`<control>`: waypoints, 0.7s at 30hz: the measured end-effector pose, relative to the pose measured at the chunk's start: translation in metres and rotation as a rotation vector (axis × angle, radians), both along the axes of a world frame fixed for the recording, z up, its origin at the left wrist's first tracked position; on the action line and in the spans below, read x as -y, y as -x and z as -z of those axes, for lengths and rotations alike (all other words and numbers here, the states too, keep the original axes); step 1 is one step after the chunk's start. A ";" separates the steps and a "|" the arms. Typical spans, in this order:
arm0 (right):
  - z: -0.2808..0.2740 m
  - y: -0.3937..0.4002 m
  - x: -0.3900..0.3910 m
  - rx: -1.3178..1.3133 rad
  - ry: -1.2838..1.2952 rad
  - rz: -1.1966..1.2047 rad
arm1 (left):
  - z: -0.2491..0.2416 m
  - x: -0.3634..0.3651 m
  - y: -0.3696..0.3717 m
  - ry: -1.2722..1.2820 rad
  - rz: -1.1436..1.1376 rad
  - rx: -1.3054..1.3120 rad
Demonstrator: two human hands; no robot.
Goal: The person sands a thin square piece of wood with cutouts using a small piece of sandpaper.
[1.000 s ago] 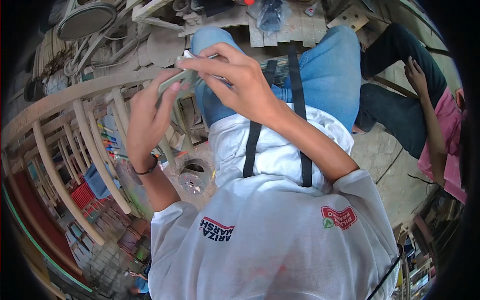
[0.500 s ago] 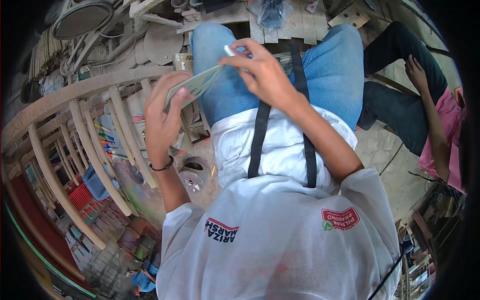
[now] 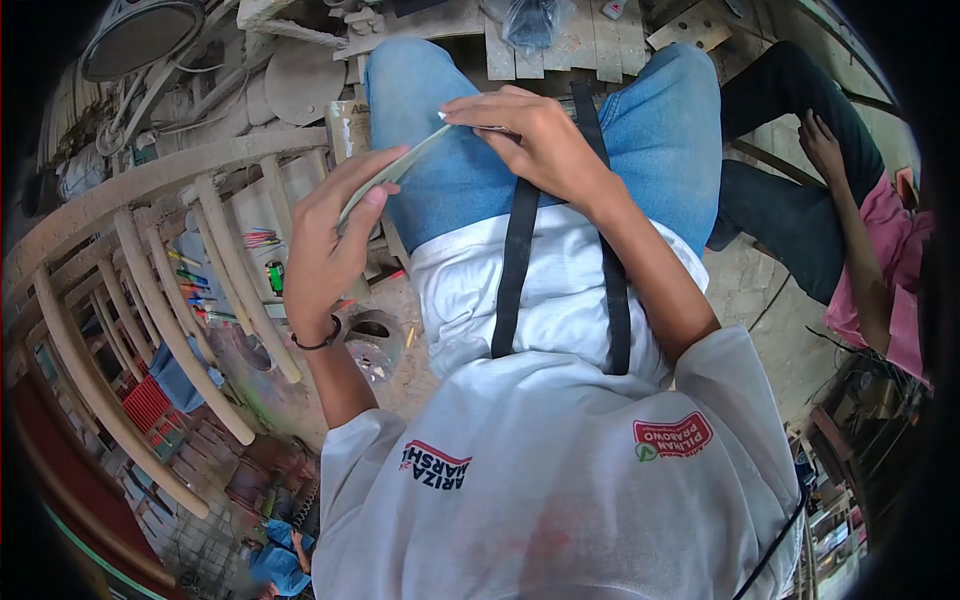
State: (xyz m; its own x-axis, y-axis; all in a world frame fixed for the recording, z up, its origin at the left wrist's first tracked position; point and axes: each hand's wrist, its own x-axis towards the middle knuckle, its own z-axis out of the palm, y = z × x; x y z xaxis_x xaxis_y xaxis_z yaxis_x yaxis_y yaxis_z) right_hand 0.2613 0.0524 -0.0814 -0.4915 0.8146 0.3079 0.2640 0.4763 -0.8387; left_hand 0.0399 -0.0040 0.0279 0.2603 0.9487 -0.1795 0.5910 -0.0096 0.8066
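In the head view, a thin, flat, pale green panel (image 3: 412, 158) is tilted and seen almost edge-on above my left thigh. My left hand (image 3: 328, 232) pinches its near end between thumb and fingers. My right hand (image 3: 545, 138) is closed at the panel's far end, fingers stretched along it and thumb tucked underneath. A small white piece (image 3: 442, 116) pokes out at the right fingertips; the rest of it is hidden by the fingers. Under both hands are my jeans (image 3: 415, 95).
A curved wooden railing with slats (image 3: 150, 190) stands at my left, with coloured pens (image 3: 190, 275) behind it. Ahead is a slatted wooden bench (image 3: 590, 50) bearing a plastic bag (image 3: 535, 25). Another person (image 3: 840, 200) sits close on my right.
My right hand has shifted from above the panel's far end down onto it, with its fingers straighter. The panel has turned from showing its slotted face to nearly edge-on.
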 end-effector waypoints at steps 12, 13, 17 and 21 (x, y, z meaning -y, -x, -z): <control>0.019 0.002 0.003 0.054 0.089 0.014 | 0.004 0.004 -0.007 0.010 -0.072 -0.020; 0.027 -0.002 -0.001 0.151 0.103 0.010 | 0.004 0.004 -0.006 0.004 -0.066 -0.016; -0.011 0.003 0.002 -0.178 0.104 0.057 | 0.008 0.005 -0.003 0.017 -0.064 0.010; 0.053 -0.005 0.005 -0.044 0.299 -0.021 | 0.011 0.009 0.001 -0.053 -0.016 -0.074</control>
State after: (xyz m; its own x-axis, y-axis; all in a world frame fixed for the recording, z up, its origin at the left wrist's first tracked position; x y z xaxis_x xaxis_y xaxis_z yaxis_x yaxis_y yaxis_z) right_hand 0.2664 0.0472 -0.1340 -0.5005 0.8623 0.0772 0.2171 0.2113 -0.9530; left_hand 0.0386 -0.0128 0.0165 0.2328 0.9614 -0.1469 0.6494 -0.0413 0.7593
